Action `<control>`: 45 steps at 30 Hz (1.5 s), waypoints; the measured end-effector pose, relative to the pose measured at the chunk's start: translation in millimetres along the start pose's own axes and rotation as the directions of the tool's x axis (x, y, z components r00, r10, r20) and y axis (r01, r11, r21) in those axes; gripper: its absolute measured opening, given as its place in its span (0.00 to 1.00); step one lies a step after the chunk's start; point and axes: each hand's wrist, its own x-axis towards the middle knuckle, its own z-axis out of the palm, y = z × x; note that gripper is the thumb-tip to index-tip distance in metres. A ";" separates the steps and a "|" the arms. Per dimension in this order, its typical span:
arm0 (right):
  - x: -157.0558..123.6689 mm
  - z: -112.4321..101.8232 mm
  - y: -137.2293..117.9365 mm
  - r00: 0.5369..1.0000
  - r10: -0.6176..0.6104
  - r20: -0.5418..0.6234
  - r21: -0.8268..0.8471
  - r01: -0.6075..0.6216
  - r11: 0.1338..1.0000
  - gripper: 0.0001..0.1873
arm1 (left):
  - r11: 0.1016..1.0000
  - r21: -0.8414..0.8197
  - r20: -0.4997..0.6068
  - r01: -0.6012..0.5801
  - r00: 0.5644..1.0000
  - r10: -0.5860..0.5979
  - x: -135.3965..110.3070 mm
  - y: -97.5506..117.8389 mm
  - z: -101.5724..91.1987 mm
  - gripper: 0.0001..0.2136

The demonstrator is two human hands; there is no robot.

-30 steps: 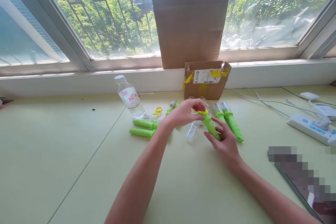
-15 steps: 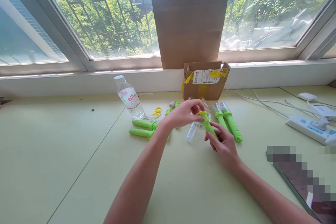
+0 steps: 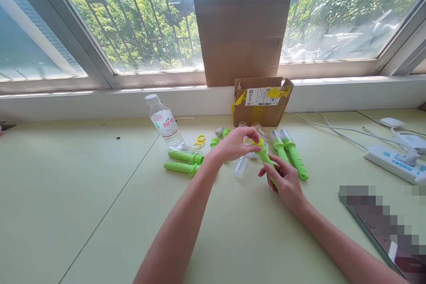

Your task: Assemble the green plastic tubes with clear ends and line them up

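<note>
My right hand (image 3: 285, 184) is wrapped around a green plastic handle (image 3: 264, 155), which tilts with its upper end toward my left hand (image 3: 238, 142). A yellow ring (image 3: 258, 141) sits at that upper end, and the thumb and fingers of my left hand pinch it. Just right of my hands lie two green handles with clear ribbed caps (image 3: 293, 155). Beneath and beside my left hand is a loose clear plastic tube (image 3: 242, 166). Two more green handles (image 3: 183, 157) lie left of my left forearm, near loose yellow rings (image 3: 200, 140) and small green threaded pieces (image 3: 214, 142).
A water bottle (image 3: 165, 124) stands at the back left. Behind my hands is an open cardboard box (image 3: 261, 113) against the sill. On the right are a white power strip (image 3: 392, 162) with cables and a dark, partly blurred flat device (image 3: 369, 235).
The green handle has dropped slightly and stands a bit steeper in my right hand. My left fingers stay at the yellow ring, which now shows more of its top.
</note>
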 end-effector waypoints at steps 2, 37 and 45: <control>0.7 -0.2 0.9 1.000 -0.005 -0.008 -0.011 0.005 1.000 0.24 | 1.000 0.009 -0.006 0.010 1.000 -0.010 -0.3 0.2 0.5 0.08; -3.8 -0.2 5.8 0.996 -0.077 0.045 -0.210 0.084 0.974 0.22 | 0.993 -0.050 0.121 0.104 0.988 -0.097 -5.7 -0.9 -15.3 0.13; -2.5 0.6 4.2 0.996 -0.069 0.048 -0.191 0.077 0.979 0.18 | 0.996 -0.062 0.085 0.072 0.994 -0.066 -2.4 -6.6 -8.0 0.13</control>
